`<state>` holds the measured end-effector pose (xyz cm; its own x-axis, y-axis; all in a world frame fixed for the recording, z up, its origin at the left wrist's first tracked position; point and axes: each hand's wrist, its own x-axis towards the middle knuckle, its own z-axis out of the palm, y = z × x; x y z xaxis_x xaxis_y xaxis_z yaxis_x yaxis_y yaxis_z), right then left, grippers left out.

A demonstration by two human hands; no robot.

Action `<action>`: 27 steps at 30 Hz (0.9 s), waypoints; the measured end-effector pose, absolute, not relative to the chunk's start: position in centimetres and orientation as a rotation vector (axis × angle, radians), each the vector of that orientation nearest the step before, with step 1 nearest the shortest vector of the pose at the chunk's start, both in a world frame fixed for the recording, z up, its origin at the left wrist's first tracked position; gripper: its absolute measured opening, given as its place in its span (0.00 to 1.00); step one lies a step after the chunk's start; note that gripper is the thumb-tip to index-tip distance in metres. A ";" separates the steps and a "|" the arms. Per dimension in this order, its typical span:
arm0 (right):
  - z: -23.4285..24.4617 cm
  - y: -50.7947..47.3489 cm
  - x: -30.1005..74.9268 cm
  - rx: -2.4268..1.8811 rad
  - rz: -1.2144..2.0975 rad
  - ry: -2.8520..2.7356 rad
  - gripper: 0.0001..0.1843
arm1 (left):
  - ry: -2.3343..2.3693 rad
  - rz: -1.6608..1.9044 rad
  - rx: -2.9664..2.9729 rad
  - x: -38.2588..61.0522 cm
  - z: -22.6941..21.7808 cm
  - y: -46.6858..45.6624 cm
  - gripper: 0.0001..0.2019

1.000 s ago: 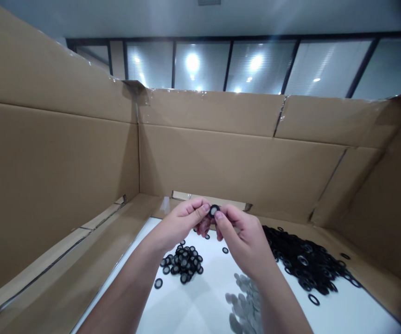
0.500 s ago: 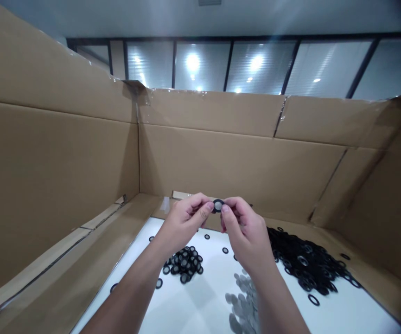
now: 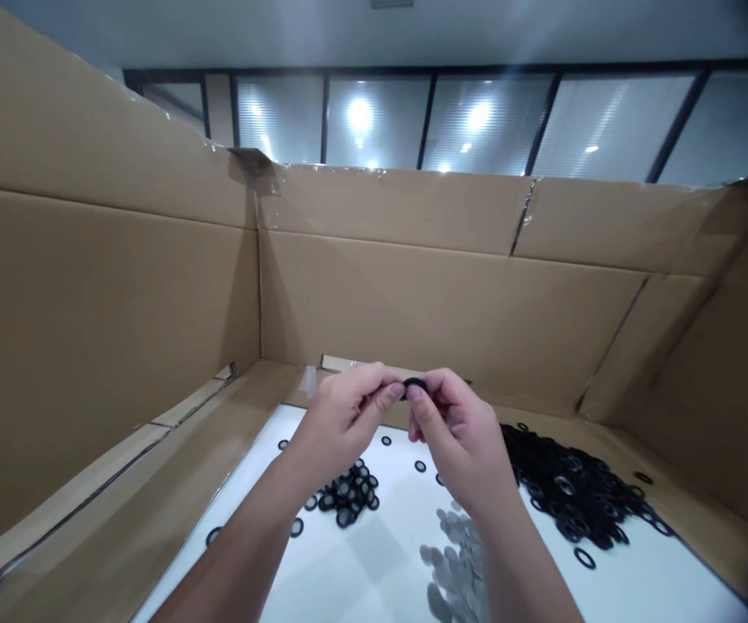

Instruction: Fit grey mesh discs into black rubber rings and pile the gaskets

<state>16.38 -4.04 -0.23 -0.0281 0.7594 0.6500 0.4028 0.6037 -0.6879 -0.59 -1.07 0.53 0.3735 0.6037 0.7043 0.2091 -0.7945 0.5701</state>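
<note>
Between the fingertips of both hands, above the far edge of the white board, is a small black ring washer [image 3: 415, 382], tilted so that its centre hardly shows. My left hand [image 3: 354, 407] pinches its left side with thumb and forefinger. On its right side, my right hand [image 3: 455, 424] does the same, the thumb over the near face. Below and left lies a pile of black rings with grey mesh centres [image 3: 348, 493]. Loose grey discs [image 3: 455, 562] are spread beside my right forearm, partly hidden by it. A large heap of open black rings [image 3: 574, 484] lies to the right.
Tall cardboard walls [image 3: 386, 303] enclose the white board [image 3: 341, 575] at the left, back and right. A cardboard strip [image 3: 107, 467] runs along the left wall. Single rings [image 3: 584, 558] lie scattered around the piles.
The ring in my fingers has tipped from facing me, with its grey centre showing, to a flatter angle. It has shifted slightly right. Both hands keep their pinch.
</note>
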 end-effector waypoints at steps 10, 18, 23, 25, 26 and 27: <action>-0.1 -4.5 16.9 -0.893 0.543 -1.622 0.16 | 0.623 1.696 2.417 0.0 -0.7 -0.9 0.10; 0.1 -4.2 17.1 -0.899 0.623 -1.587 0.18 | 0.610 1.593 2.489 -0.7 -0.2 -0.8 0.08; -0.1 -4.0 17.1 -0.890 0.586 -1.606 0.13 | 0.676 1.494 2.492 -0.9 -0.1 -0.3 0.07; 0.0 -4.1 16.9 -0.873 0.546 -1.628 0.11 | 0.661 1.559 2.504 -1.0 -0.2 -0.2 0.06; 0.0 -4.1 16.8 -0.865 0.520 -1.638 0.10 | 0.644 1.588 2.513 -1.0 -0.3 -0.1 0.06; 0.0 -4.2 16.7 -0.862 0.486 -1.647 0.10 | 0.617 1.616 2.524 -1.0 -0.3 -0.1 0.06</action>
